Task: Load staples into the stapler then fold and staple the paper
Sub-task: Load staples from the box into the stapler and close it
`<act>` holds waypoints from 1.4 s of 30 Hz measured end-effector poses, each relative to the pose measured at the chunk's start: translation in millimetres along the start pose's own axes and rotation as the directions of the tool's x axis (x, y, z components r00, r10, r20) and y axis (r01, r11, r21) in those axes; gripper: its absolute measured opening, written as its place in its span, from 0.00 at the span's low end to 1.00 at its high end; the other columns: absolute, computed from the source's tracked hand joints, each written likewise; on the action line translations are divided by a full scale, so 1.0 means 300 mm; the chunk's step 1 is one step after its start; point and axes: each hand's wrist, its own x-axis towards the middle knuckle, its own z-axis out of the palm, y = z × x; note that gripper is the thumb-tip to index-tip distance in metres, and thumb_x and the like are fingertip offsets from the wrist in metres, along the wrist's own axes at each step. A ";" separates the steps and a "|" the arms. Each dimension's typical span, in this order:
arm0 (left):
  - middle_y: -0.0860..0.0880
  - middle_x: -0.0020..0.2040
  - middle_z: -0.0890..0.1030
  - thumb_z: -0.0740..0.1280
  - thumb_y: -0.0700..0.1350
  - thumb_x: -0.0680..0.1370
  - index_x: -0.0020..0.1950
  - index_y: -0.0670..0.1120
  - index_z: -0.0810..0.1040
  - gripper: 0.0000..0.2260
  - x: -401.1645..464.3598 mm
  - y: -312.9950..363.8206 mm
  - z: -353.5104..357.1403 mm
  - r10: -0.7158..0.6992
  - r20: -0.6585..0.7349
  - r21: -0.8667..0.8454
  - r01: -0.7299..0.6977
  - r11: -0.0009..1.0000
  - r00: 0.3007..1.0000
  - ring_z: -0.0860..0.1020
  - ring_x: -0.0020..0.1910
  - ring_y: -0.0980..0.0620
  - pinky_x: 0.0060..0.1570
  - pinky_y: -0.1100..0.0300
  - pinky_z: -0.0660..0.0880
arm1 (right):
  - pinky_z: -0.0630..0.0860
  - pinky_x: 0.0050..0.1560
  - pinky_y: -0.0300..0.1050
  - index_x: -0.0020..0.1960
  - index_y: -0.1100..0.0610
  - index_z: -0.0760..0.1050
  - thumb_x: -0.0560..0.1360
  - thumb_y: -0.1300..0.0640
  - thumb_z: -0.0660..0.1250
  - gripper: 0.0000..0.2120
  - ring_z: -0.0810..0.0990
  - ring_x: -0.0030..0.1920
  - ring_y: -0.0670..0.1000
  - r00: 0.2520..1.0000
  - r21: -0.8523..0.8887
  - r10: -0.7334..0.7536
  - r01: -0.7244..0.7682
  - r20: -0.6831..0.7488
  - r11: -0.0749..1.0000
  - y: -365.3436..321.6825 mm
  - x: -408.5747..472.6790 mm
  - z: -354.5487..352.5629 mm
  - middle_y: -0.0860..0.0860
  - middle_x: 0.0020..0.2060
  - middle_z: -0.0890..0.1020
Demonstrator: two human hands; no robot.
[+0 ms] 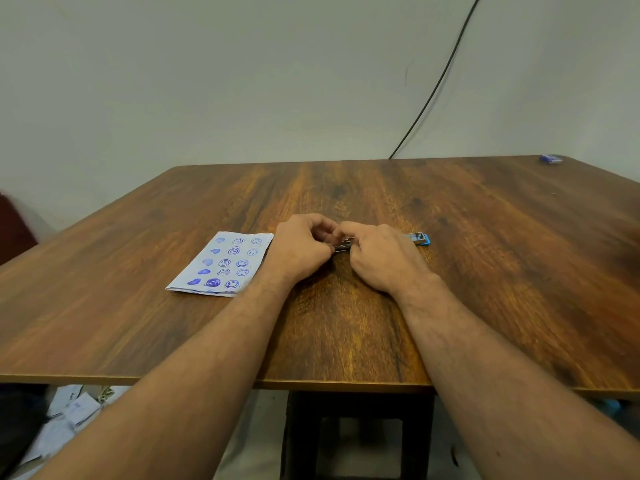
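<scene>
Near, centre frame: left hand (pixel 300 250) and right hand (pixel 380 258), fingers curled, pinch the blue-and-silver metal stapler (pixel 417 238) lying on the brown wooden table (pixel 485 289). Likely loading staples: keep the strip straight and the tray steady. White paper with blue stamped faces (pixel 221 263) lies touching the left wrist. Open room beyond; small blue box (pixel 550 159) sits far upper right at the table's edge.

The table (pixel 346 188) is brown wood grain, streaked with darker and orange bands. On it, left of the hands, the paper (pixel 221 263) is pale white-blue, stamped with rows of blue-purple hearts and ringed smiley faces. The stapler (pixel 417 238) is silver metal with a bright blue end; a small blue box (pixel 550 159) sits at the table's far right corner, and a black cable (pixel 436 84) crosses the pale grey-green wall (pixel 242 81) behind.
</scene>
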 end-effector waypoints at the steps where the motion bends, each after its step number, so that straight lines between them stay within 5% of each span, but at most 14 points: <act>1: 0.56 0.37 0.85 0.71 0.36 0.70 0.46 0.54 0.84 0.13 0.000 0.000 0.000 -0.004 0.001 0.002 0.004 1.000 1.000 0.80 0.37 0.63 0.39 0.67 0.73 | 0.68 0.43 0.49 0.56 0.43 0.78 0.76 0.59 0.57 0.17 0.81 0.48 0.60 1.000 -0.001 0.003 -0.003 0.002 1.000 -0.002 0.000 0.000 0.54 0.46 0.85; 12: 0.57 0.40 0.86 0.72 0.35 0.70 0.48 0.54 0.84 0.14 0.001 0.005 0.003 -0.019 0.008 -0.018 0.019 1.000 1.000 0.81 0.41 0.66 0.43 0.70 0.73 | 0.77 0.42 0.47 0.50 0.48 0.82 0.74 0.60 0.63 0.12 0.77 0.37 0.50 0.972 0.207 0.203 -0.177 -0.114 0.962 0.012 0.010 0.007 0.50 0.39 0.83; 18: 0.60 0.40 0.84 0.69 0.33 0.69 0.47 0.56 0.84 0.18 -0.001 0.008 0.011 -0.018 -0.006 0.032 0.018 0.999 1.000 0.80 0.41 0.67 0.47 0.70 0.75 | 0.76 0.51 0.46 0.50 0.50 0.84 0.73 0.60 0.62 0.13 0.82 0.50 0.55 0.920 0.231 0.345 -0.300 -0.185 0.926 0.013 0.017 0.002 0.52 0.48 0.86; 24: 0.52 0.51 0.85 0.74 0.46 0.73 0.55 0.52 0.86 0.11 -0.001 0.011 0.022 -0.019 -0.003 0.212 0.019 0.977 1.000 0.74 0.48 0.57 0.48 0.65 0.67 | 0.75 0.54 0.48 0.52 0.49 0.84 0.72 0.58 0.63 0.14 0.81 0.55 0.57 0.834 0.238 0.483 -0.428 -0.267 0.872 0.018 0.010 -0.014 0.52 0.51 0.86; 35: 0.51 0.42 0.81 0.68 0.41 0.76 0.48 0.50 0.85 0.07 0.016 -0.001 0.019 -0.060 -0.197 0.089 0.079 0.993 0.979 0.77 0.44 0.51 0.44 0.62 0.68 | 0.76 0.55 0.49 0.59 0.46 0.83 0.70 0.58 0.67 0.19 0.80 0.56 0.55 0.881 0.152 0.463 -0.447 -0.096 0.882 0.011 0.004 -0.027 0.50 0.56 0.84; 42: 0.58 0.34 0.78 0.66 0.40 0.74 0.41 0.53 0.83 0.09 0.027 -0.005 0.004 -0.162 -0.295 -0.045 0.156 0.987 0.941 0.76 0.38 0.54 0.41 0.62 0.69 | 0.77 0.55 0.51 0.60 0.46 0.80 0.76 0.51 0.68 0.13 0.80 0.55 0.57 0.851 0.188 0.491 -0.459 -0.188 0.868 0.033 0.017 -0.002 0.51 0.60 0.77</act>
